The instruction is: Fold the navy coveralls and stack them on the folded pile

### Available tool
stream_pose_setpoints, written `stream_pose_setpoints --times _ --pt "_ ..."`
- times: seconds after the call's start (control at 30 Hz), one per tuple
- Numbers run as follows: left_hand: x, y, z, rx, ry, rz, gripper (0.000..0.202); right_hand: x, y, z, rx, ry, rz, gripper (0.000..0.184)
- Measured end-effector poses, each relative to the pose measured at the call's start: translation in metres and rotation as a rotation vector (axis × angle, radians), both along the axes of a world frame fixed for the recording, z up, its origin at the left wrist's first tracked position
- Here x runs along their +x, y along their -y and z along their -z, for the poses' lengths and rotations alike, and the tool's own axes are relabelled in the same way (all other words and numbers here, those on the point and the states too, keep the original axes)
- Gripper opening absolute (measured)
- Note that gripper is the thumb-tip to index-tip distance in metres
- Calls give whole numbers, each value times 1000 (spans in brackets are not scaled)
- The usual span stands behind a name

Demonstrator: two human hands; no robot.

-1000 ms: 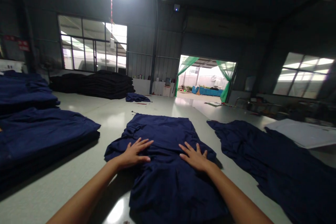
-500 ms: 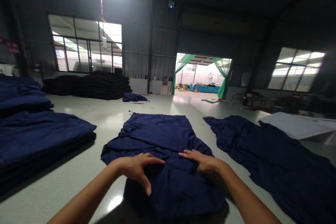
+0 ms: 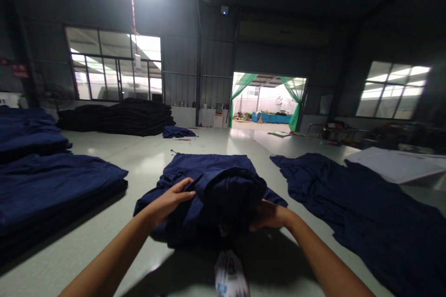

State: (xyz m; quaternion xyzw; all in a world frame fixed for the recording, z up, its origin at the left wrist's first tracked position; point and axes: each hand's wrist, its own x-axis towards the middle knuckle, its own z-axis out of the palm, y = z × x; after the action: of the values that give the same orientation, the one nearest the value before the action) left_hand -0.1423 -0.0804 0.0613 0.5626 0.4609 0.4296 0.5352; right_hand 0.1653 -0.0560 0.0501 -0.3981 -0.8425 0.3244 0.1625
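Note:
A navy blue garment (image 3: 223,185) lies on the pale table (image 3: 146,162) in front of me, its near half lifted and folded back over the far half. My left hand (image 3: 169,202) grips the raised fold at its left side, fingers closed on the cloth. My right hand (image 3: 268,216) holds the fold from underneath at its right side, fingers curled into the fabric. A blurred white label or tag (image 3: 230,276) hangs low near the table's front edge.
Stacks of folded navy garments (image 3: 52,185) stand at the left. A spread navy cloth (image 3: 355,213) covers the right side, with a white sheet (image 3: 393,164) beyond it. A dark fabric pile (image 3: 121,118) and an open doorway (image 3: 266,102) lie at the back.
Both hands went from lying flat on the garment to gripping its near part, and have lifted and folded it away from me. A white tag has come into view below.

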Motion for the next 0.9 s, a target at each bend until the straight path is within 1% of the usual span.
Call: stream_pose_setpoints --times 0.07,0.1,0.13,0.17,0.2,0.27,0.3,0.33,0.37,0.43,0.5,0.53,0.57,0.63,0.67,0.7,0.73,0.8,0.83,0.87,0.9 --pt "-3 0 0 -64 54 64 58 -5 2 -1 -42 -22 4 42" --pt "-3 -2 0 -50 101 58 61 -8 1 -1 -52 -82 35 41" --pt "-3 -4 0 -2 149 12 62 -10 -1 0 -35 -139 100 40" --pt "-4 -8 0 74 181 -69 62 -12 -3 0 -4 -165 197 39" --pt "-4 -13 1 159 182 -171 62 -12 -7 2 41 -149 325 40" --pt "-6 -25 7 268 71 -339 64 -11 -14 6 130 12 580 51" --pt "-6 -30 11 278 -21 -377 66 -9 -16 8 162 120 660 59" --pt "-5 -35 16 274 -116 -387 68 -8 -18 11 178 215 681 65" --pt "-3 -37 22 267 -206 -376 69 -7 -19 13 181 271 666 69" --pt "5 -37 31 281 -380 -321 70 -9 -18 16 176 284 634 68" --pt "16 -30 37 307 -590 -284 69 -13 -14 16 174 289 666 65" --pt "20 -25 37 303 -720 -271 67 -15 -12 16 173 333 689 60" --pt "23 -20 36 287 -859 -248 62 -16 -10 15 167 406 707 52" --pt "24 -10 30 215 -1137 -184 45 -17 -6 11 169 573 728 31" --pt "23 -7 27 179 -1258 -169 40 -16 -5 9 191 635 747 26" --pt "21 -5 23 160 -1353 -178 39 -15 -4 6 225 667 767 28" --pt "19 -4 20 175 -1412 -208 43 -14 -4 3 266 662 782 33" --pt "16 -6 17 306 -1416 -277 56 -13 -3 -1 330 563 762 41" --pt "16 -8 18 386 -1371 -280 62 -13 -1 -3 325 507 725 40" --pt "17 -10 19 439 -1317 -252 65 -15 0 -5 298 474 677 38" --pt "18 -11 21 455 -1274 -202 62 -16 2 -6 249 483 635 36"
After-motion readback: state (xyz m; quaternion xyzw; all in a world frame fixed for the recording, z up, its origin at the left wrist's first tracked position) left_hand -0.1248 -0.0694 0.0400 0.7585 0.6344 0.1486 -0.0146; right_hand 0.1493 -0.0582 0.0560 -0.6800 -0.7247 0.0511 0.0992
